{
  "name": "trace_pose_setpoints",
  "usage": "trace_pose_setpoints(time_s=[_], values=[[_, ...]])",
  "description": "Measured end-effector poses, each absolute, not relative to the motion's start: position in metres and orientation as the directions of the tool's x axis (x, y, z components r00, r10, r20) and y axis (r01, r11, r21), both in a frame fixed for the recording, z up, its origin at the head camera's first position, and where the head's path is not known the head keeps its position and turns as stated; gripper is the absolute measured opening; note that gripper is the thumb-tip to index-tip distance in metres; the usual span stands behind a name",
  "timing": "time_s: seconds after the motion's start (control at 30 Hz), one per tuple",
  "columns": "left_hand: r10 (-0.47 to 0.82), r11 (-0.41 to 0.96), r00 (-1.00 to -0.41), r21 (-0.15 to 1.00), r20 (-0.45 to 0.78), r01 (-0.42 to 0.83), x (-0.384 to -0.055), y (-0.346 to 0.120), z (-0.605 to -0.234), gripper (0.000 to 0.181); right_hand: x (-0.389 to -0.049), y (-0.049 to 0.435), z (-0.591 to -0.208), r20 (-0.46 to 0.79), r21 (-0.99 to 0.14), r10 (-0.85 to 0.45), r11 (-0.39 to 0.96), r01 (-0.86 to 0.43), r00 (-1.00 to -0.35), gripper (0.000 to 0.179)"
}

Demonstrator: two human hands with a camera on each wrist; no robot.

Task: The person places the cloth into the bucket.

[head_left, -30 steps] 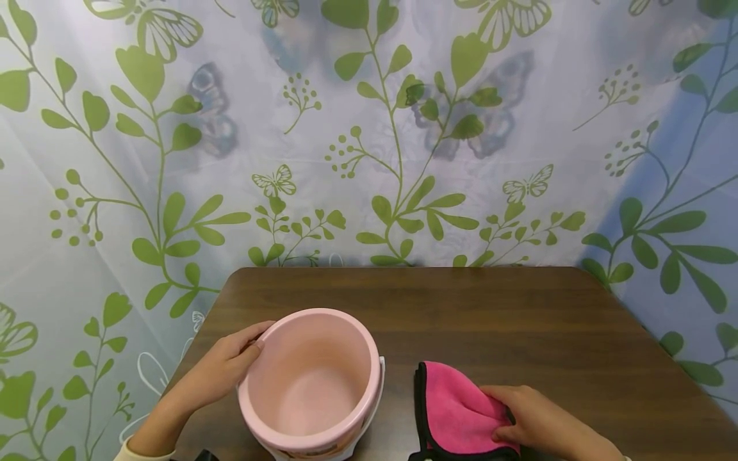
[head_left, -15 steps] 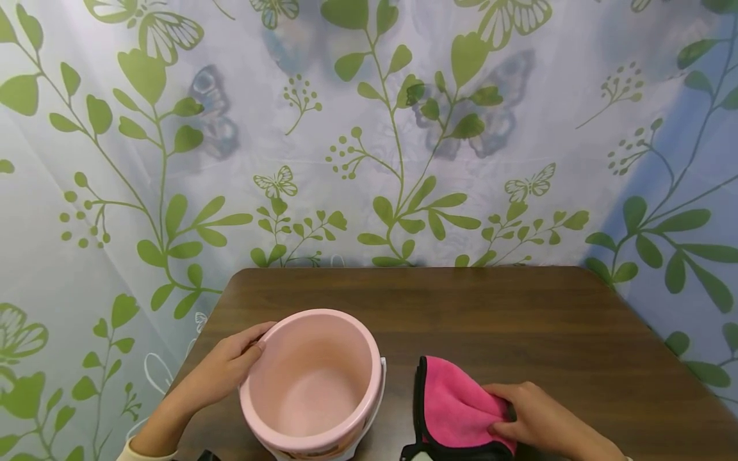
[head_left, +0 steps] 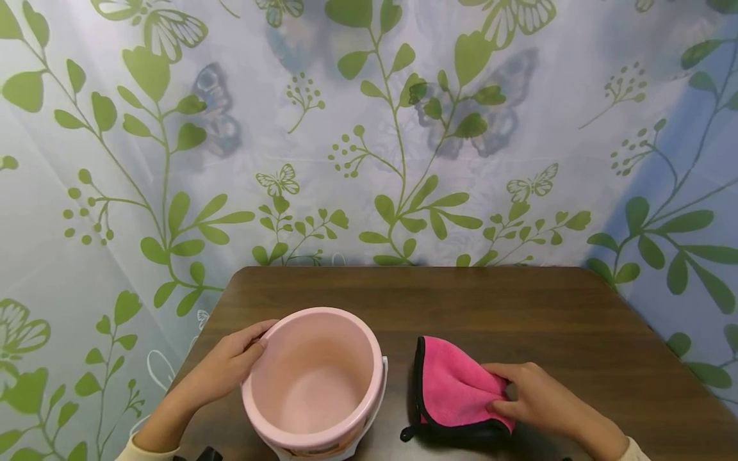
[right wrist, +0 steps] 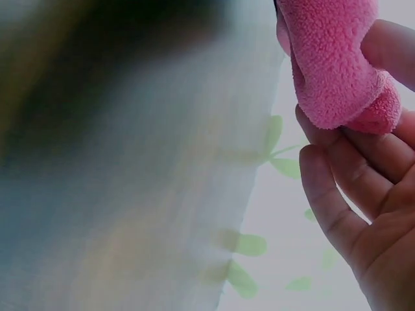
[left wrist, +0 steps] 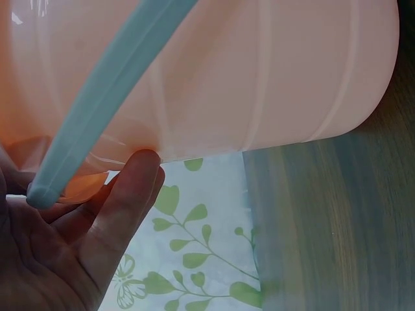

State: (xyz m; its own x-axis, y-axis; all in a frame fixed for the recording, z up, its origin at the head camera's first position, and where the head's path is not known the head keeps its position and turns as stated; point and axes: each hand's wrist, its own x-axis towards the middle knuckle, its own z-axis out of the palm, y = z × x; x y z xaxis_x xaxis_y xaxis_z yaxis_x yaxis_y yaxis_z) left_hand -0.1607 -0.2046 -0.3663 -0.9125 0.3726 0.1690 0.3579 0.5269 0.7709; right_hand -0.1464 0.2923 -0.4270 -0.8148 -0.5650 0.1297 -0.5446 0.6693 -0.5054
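Observation:
A pale pink bucket (head_left: pixel 314 378) stands upright on the left part of the table, and nothing lies inside it. My left hand (head_left: pixel 230 362) grips its rim from the left side. In the left wrist view, the fingers (left wrist: pixel 126 217) sit close to the bucket wall (left wrist: pixel 214 78), beside the end of its pale handle (left wrist: pixel 110 97). To the right of the bucket is a folded pink cloth (head_left: pixel 455 387) with black edging and a small loop. My right hand (head_left: pixel 539 400) pinches its right side between thumb and fingers. Fuzzy pink fabric (right wrist: pixel 334 65) shows between those fingers in the right wrist view.
A dark brown wooden table (head_left: pixel 461 301) extends behind the bucket and the cloth. A curtain (head_left: pixel 323 147) with green leaves and butterflies hangs behind and at both sides of it. Small black objects (head_left: pixel 207 453) peek in at the bottom left edge.
The cloth has come up a little and away from me with my right hand, and its lower edge and loop now show more fully. My left hand and the bucket have hardly moved.

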Motion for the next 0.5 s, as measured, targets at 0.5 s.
trace_pose_setpoints(time_s=[0.5], values=[[0.380,0.531,-0.897,0.740,0.228,0.413,-0.163,-0.206,-0.368,0.030,-0.159,0.285,-0.399,0.274,-0.423,-0.612,0.616,-0.664,-0.742,0.038]])
